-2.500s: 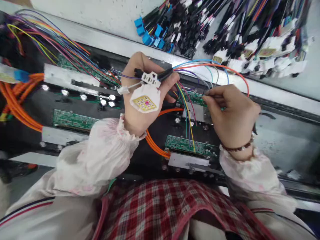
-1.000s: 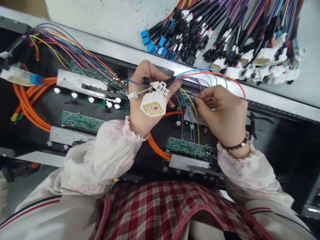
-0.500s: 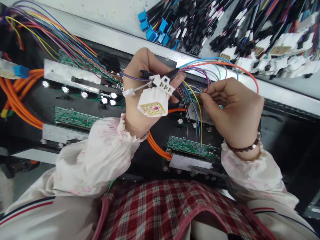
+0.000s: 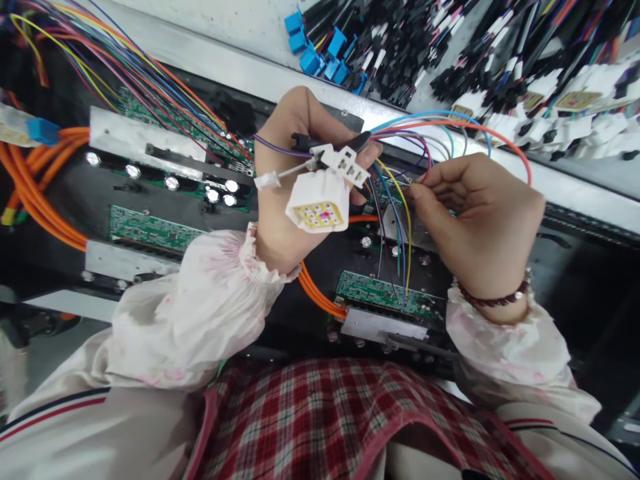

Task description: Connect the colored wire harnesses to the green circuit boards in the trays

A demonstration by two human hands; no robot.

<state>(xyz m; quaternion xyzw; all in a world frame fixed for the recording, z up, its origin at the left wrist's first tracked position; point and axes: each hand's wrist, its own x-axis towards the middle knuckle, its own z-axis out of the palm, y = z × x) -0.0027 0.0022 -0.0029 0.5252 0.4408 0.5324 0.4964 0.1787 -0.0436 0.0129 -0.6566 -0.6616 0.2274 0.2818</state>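
At the far left, orange cables point(image 4: 47, 213) are curving down beside a blue connector point(image 4: 43, 131), and many-coloured wires point(image 4: 145, 67) are slanting down towards a metal plate point(image 4: 125, 137) and its circuit board. Below them another green board point(image 4: 150, 229) is lying.

Next, our left hand point(image 4: 279, 197) is closing its thumb and forefinger on the black sleeve point(image 4: 363, 141) of a wire harness point(image 4: 373, 135), so the harness is sitting above the black work surface, between our two hands. In front of that hand, a small white plug point(image 4: 267, 180), a large white connector point(image 4: 320, 203) showing a yellow face, and a slotted white connector point(image 4: 347, 167) are hanging together. Past the sleeve, the wires are fanning out: a yellow wire point(image 4: 409, 227) is drooping over the lower right board point(image 4: 380, 290), while an orange-red wire point(image 4: 493, 129) is arching over our right hand point(image 4: 480, 213).

That hand is keeping a narrow pinch on a magenta wire point(image 4: 429, 159); we cannot tell whether other wires are in it.

Beyond, at upper right, more bundled harnesses point(image 4: 400, 50) are lying, white connectors point(image 4: 550, 127) nearest us.
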